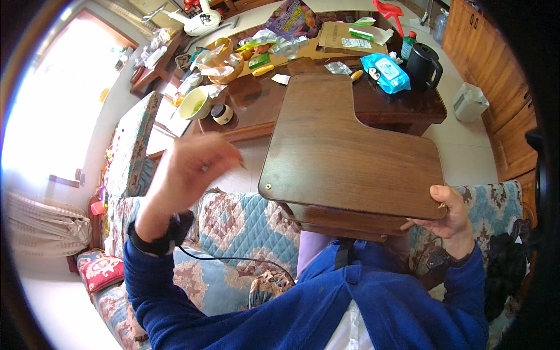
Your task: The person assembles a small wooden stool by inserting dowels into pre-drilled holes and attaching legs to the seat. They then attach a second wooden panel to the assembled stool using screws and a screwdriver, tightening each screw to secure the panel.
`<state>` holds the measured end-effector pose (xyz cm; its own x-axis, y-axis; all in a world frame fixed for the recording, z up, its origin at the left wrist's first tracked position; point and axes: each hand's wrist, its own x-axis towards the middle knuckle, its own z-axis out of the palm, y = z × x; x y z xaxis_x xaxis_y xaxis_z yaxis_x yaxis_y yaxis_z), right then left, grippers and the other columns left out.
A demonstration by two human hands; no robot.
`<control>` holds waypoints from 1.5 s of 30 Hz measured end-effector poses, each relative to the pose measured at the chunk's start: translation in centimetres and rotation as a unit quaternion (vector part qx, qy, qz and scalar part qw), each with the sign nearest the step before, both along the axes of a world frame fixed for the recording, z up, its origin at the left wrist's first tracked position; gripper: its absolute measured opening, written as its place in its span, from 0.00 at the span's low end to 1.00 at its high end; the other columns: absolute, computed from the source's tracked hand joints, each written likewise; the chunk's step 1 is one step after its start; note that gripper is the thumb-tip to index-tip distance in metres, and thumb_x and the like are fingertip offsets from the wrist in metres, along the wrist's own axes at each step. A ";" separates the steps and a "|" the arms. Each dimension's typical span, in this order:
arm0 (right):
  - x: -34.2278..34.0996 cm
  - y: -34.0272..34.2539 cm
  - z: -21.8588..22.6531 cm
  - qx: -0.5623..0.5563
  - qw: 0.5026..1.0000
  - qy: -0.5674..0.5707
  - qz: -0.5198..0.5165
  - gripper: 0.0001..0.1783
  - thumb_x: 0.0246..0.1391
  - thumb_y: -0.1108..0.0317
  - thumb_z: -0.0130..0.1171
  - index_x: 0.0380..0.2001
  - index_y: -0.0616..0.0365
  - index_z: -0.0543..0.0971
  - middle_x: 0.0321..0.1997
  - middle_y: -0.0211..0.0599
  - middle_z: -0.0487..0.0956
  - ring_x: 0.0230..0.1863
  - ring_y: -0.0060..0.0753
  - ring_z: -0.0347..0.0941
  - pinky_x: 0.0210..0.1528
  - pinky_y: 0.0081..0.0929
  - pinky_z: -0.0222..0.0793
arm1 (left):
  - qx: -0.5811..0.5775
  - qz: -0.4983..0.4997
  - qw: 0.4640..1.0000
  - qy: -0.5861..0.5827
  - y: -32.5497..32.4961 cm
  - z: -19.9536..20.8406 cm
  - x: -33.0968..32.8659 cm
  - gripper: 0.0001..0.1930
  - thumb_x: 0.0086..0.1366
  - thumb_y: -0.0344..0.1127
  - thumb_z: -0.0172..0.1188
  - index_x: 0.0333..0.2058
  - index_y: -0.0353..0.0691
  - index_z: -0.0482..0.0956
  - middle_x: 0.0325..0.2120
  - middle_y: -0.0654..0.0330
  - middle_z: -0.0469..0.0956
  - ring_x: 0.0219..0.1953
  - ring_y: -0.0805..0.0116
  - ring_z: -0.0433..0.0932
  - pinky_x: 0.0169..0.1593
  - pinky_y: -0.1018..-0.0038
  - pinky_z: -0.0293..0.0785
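A brown wood-grain board [344,140], cut in an L shape, tops a small tiered shelf unit in front of my body. More boards show beneath its near edge. A small brass-coloured fitting [268,186] sits in its near left corner. My right hand [454,220] grips the near right corner, thumb on top and the other fingers mostly hidden below. Left of the unit, my left hand [195,166] is raised in the air, apart from the board. Its fingers are pinched together and slightly blurred; a tiny dark thing at the tips is too small to name.
Behind the board stands a dark wooden table [251,96] with a bowl [195,104], a small jar [221,114], a blue wipes pack [385,73] and a black kettle [423,65]. A patterned sofa [245,224] lies beneath me. A cable [233,258] runs from my left wrist.
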<state>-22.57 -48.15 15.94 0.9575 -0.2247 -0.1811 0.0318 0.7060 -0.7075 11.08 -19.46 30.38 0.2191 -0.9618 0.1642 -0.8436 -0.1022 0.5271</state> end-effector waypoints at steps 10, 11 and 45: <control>1.9 4.4 3.0 0.011 0.994 0.080 -0.068 0.15 0.64 0.58 0.59 0.42 0.60 0.78 0.31 0.32 0.78 0.28 0.26 0.77 0.34 0.24 0.78 | -0.212 0.021 0.977 -0.006 -3.0 -0.4 -7.7 0.10 0.59 0.35 0.72 0.31 0.33 0.87 0.23 0.58 0.79 0.25 0.69 0.74 0.30 0.74 0.67; 2.3 4.5 3.2 -0.032 0.998 0.046 -0.024 0.14 0.65 0.58 0.58 0.41 0.60 0.78 0.30 0.30 0.77 0.26 0.24 0.74 0.30 0.22 0.74 | -0.241 -0.024 0.970 -0.013 -4.0 -0.8 -8.9 0.11 0.57 0.36 0.73 0.31 0.32 0.86 0.20 0.58 0.79 0.22 0.70 0.74 0.27 0.74 0.66; 1.5 4.0 1.7 -0.055 0.997 -0.007 0.048 0.23 0.64 0.50 0.57 0.43 0.61 0.81 0.39 0.34 0.80 0.37 0.21 0.73 0.31 0.19 0.72 | -0.174 -0.114 0.962 0.176 -12.4 -4.1 -17.4 0.03 0.64 0.25 0.68 0.34 0.32 0.82 0.23 0.58 0.83 0.25 0.69 0.83 0.28 0.77 0.76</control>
<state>-21.07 -44.14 17.60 0.9777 -0.1500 -0.1472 -0.0216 0.6251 -0.7802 -6.34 -31.91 26.27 0.1106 -0.8914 0.4395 -0.5860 0.2987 0.7532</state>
